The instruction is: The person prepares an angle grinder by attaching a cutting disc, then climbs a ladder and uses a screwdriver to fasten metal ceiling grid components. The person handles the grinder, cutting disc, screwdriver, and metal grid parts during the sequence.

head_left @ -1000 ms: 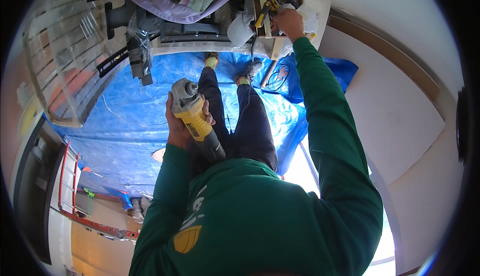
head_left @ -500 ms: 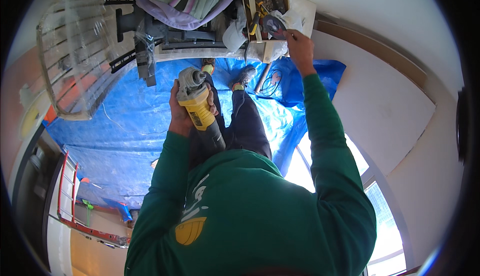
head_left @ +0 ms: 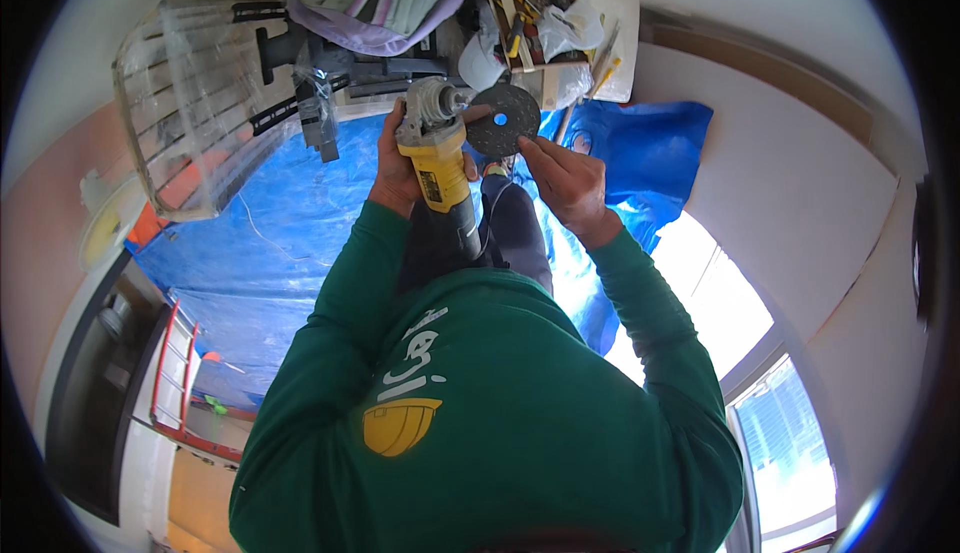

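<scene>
My left hand (head_left: 397,165) is wrapped round the head end of a yellow and black angle grinder (head_left: 438,175), whose metal spindle points up and to the right. Between the thumb and fingers of my right hand (head_left: 568,179) is a thin dark disc (head_left: 503,121) with a round hole in its centre. The disc stands beside the spindle, its face toward me; whether the two touch I cannot tell. Part of the left hand is hidden behind the grinder body.
A wooden box (head_left: 527,61) of tools and a white bag stands at the far side, beside a purple-edged backpack (head_left: 380,3). Blue tarp (head_left: 250,273) covers the floor. A plastic-wrapped slatted frame (head_left: 180,103) leans at the left, a red ladder (head_left: 172,373) below it.
My right hand has drawn the disc from the wooden box back toward me, beside the grinder. The grinder has risen and shifted right in the picture, still in my left hand.
</scene>
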The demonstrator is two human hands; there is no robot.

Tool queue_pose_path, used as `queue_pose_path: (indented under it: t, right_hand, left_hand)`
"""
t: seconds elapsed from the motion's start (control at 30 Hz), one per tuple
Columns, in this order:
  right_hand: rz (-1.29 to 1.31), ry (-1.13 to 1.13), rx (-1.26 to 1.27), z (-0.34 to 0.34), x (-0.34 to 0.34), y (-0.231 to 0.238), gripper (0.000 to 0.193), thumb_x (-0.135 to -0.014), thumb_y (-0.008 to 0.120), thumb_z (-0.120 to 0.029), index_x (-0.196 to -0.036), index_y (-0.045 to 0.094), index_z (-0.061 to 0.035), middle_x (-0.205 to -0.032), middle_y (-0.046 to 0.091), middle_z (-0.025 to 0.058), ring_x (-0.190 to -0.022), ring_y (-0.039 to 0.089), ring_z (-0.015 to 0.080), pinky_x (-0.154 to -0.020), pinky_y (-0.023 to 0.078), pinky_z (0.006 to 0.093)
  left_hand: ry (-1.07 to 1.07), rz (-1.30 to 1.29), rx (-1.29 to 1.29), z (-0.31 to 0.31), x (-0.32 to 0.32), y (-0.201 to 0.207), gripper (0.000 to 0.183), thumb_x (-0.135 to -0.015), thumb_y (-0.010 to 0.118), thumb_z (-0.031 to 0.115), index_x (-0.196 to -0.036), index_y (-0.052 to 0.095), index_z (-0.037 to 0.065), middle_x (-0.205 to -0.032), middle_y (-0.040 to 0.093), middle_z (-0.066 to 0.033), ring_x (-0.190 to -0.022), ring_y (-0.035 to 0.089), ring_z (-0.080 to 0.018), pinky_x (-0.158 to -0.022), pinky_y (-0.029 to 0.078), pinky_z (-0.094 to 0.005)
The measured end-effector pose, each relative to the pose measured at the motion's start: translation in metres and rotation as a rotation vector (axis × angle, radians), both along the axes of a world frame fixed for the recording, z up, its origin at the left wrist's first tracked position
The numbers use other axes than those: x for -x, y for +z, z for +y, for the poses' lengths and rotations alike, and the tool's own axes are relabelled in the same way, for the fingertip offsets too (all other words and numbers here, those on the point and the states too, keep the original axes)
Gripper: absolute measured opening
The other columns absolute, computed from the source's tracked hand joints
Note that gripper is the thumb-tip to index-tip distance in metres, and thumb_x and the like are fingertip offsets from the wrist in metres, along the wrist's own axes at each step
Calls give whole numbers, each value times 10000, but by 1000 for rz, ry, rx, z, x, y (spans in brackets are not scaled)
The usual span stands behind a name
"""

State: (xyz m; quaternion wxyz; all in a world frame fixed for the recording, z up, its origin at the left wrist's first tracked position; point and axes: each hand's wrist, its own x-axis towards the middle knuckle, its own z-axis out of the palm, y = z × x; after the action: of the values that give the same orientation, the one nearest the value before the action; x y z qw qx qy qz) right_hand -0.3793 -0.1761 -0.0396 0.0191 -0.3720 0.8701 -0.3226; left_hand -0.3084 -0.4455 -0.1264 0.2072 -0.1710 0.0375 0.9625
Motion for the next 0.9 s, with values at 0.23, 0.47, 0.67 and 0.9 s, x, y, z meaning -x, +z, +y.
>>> queue_pose_path:
  t: [0.23,0.47,0.67,0.9]
  right_hand:
    - [-819,-712,116,0,-27,-9,277,-1093,723,-217,-1234,761,19,-898,786,64,-709,655,68,-622,508,268]
    - [-1355,-722,269,-9,-16,-6,370,-1044,790,-342,-872,715,-23,-742,578,-16,-646,530,73,-587,417,274]
    - [-1459,-700,441,6,-23,-3,368,-1070,759,-362,-879,691,-55,-720,552,-28,-614,490,66,-565,360,255]
    - [-1645,-737,906,23,-42,-28,333,-1171,593,-337,-1099,690,-27,-776,550,-39,-564,397,54,-546,332,244]
  left_hand:
    - [-105,-55,72,-9,-11,-1,899,-1042,441,782,-1491,607,20,-1395,683,-324,-888,774,-551,-791,630,-639]
    - [-161,-5,57,-9,-16,5,897,-1033,472,774,-1443,635,-7,-1157,755,-281,-943,768,-531,-865,605,-647]
    - [-183,96,72,-7,-9,16,899,-1022,445,805,-1547,594,91,-1466,578,-343,-894,745,-558,-808,585,-648]
    - [-154,137,50,3,6,35,1009,-1005,478,806,-1630,498,14,-1550,567,-344,-907,765,-540,-820,604,-617]
